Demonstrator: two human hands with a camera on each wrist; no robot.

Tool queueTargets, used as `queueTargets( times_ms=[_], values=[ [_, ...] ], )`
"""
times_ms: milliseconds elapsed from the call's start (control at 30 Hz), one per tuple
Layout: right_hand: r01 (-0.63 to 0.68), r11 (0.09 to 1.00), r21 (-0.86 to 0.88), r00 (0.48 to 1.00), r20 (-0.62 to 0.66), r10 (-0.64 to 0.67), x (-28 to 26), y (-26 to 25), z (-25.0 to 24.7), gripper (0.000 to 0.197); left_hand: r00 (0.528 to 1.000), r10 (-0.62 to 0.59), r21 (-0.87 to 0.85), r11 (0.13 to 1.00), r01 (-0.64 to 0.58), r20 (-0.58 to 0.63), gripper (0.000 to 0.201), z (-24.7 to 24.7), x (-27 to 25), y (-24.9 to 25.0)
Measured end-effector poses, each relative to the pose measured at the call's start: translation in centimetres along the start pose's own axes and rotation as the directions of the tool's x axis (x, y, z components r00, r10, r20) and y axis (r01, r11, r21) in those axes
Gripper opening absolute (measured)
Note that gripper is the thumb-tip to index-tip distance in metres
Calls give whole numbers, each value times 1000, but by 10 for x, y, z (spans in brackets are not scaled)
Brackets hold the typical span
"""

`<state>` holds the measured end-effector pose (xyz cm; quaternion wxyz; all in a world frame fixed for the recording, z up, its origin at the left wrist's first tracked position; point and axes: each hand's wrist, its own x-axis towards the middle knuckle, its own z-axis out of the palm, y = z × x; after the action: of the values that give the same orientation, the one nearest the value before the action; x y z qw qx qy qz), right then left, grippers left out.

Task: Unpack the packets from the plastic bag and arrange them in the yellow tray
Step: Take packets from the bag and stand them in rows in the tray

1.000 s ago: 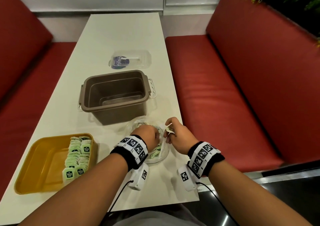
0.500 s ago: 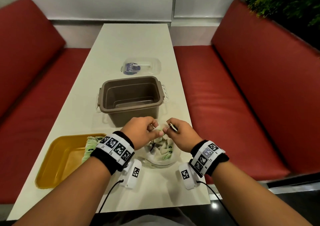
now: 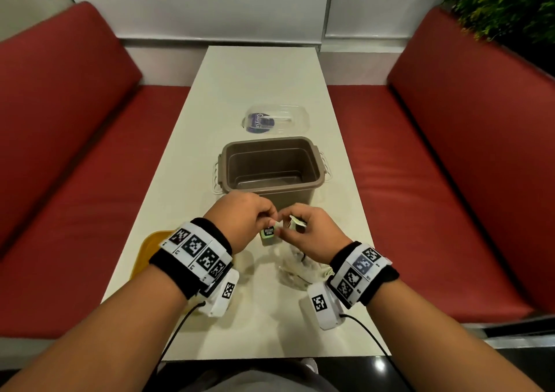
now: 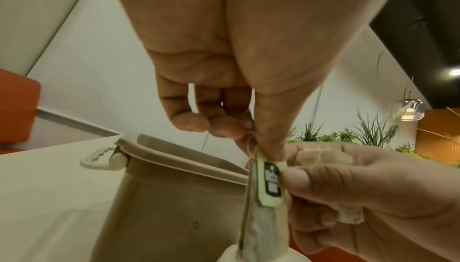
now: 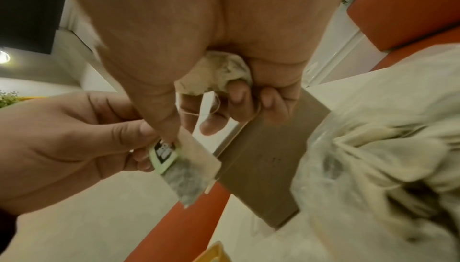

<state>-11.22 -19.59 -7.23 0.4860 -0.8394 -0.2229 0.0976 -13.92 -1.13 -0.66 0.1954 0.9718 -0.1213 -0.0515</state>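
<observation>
Tea-bag packets are mid-transfer: one pale paper tea-bag packet with a green-and-black tag (image 3: 269,233) hangs long axis downward between the two hands, above the crumpled clear plastic bag (image 3: 295,271). The left hand (image 3: 244,219) pinches its top edge and string, while the right hand (image 3: 310,235) touches the tag with its thumb and curls round a second, crumpled packet (image 5: 219,73). The yellow plastic tray (image 3: 150,252) lies to the left — nearer the left hand, so I judge that hand carries the packet over.
</observation>
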Motion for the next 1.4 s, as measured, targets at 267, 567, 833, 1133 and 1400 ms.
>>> queueTargets(
  times_ms=[267, 567, 833, 1133, 1400],
  values=[
    [-8, 990, 143, 999, -35, 13, 16, -26, 34, 7, 997, -71, 7, 997, 72, -28, 9, -17, -24, -36],
    [-54, 998, -39, 991, 122, 58, 15, -29, 91, 4, 976, -160, 73, 986, 150, 149, 6, -5, -61, -84],
    [-223, 945, -240, 943, 194, 272, 7, -18, 112, 42, 904, -248, -23, 962, 272, 349, 11, 44, -81, -104],
    [-269, 944, -191, 934, 188, 305, -1, -15, 118, 45, 882, -374, -40, 915, 401, 289, 34, 68, -82, -102],
    [-231, 962, -142, 960, 129, 250, -5, -19, 116, 32, 910, -348, -92, 922, 375, 226, 36, 62, -80, -102]
  ],
)
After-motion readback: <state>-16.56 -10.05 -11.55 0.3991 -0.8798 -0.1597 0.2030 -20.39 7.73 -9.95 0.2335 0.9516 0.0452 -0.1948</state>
